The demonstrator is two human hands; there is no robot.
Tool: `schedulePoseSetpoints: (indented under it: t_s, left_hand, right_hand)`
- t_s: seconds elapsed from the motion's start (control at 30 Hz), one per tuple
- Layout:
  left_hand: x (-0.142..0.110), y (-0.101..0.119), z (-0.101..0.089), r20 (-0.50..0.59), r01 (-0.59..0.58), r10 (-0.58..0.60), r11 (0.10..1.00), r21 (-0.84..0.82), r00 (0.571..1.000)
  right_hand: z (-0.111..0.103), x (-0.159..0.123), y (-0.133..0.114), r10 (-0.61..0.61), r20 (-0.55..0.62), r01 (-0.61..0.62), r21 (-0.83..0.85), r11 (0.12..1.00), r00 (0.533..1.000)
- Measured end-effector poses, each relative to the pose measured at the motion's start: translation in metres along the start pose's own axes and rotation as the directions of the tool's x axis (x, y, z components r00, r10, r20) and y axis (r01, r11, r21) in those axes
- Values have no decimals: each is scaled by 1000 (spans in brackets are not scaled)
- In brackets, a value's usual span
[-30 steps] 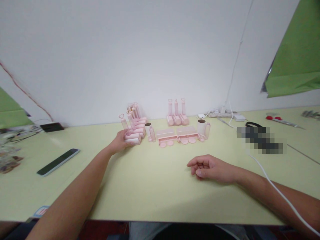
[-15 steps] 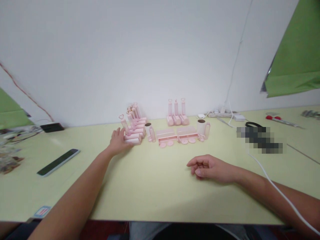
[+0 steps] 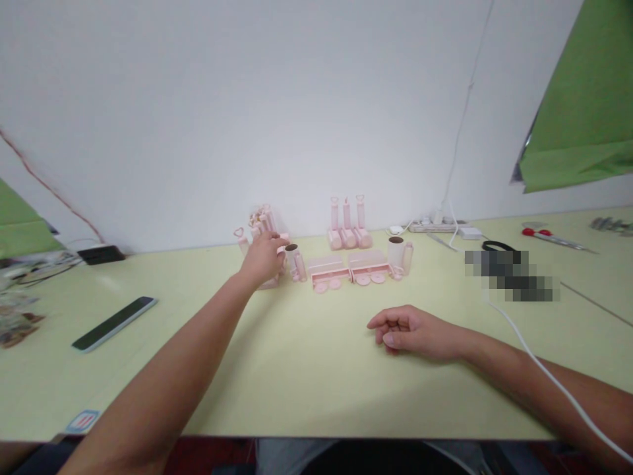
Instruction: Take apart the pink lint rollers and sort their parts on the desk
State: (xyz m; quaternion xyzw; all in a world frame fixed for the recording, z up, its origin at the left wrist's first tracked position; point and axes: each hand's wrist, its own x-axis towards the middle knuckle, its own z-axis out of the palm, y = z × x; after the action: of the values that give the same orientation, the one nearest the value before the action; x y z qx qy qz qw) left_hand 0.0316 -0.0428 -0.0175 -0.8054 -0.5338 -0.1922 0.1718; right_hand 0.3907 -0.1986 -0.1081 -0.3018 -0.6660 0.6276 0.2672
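1. Left hand: fingers partly extended over the pink cases, left of the left brown-topped cylinder; cannot tell whether it grips.
2. Cases' long axes: mostly hidden.
3. Right hand: loosely half-open, empty, farther off, cylinder's near right.

Pale pink tubes stand upright in a close cluster left of centre, toward the far side; the nearest bears a heart-shaped loop at its top. Pale pink blocks lie low beside them, largely hidden from view.
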Motion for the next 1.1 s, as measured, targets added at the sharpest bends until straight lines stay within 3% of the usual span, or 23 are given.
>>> schedulePoseSetpoints:
  t_s: [0.17, 0.47, 0.57, 0.67, 0.77, 0.87, 0.93, 1.0, 1.1]
  left_hand:
    - [22, -17, 17, 177, 43, -53, 997, 61, 983]
    - [32, -32, 15, 231, -75, 74, 997, -7, 970]
    - [38, -38, 7, 147, -91, 93, 996, -21, 985]
    - [42, -34, -10, -43, -57, 55, 997, -46, 998]
    - [38, -7, -34, -273, -9, -28, 991, -135, 962]
    - [17, 47, -54, -433, -94, -24, 964, -250, 901]
    - [-7, 91, -57, -471, -231, 75, 931, -284, 879]
    - [-36, 133, -53, -461, -400, 251, 878, -261, 851]
    - [-73, 178, -36, -438, -673, 561, 723, -154, 703]
  right_hand:
    - [-2, 0, 0, -15, 18, 15, 2, 1000, 1000]
    - [-1, 0, 0, -6, 23, 6, 8, 1000, 1000]
    - [-1, 0, -1, -2, 17, 1, 11, 1000, 1000]
    - [-1, 0, -1, 2, 16, -2, 3, 1000, 1000]
    - [-1, 0, -1, 5, 1, -5, 1, 1000, 1000]
    - [0, 2, -1, 5, -19, -4, 46, 999, 1000]
    - [0, 2, -1, -2, -22, 6, 157, 988, 1000]
    - [0, 3, -2, -6, -20, 12, 337, 941, 1000]
    - [-2, 3, -4, 1, -64, 34, 549, 835, 998]
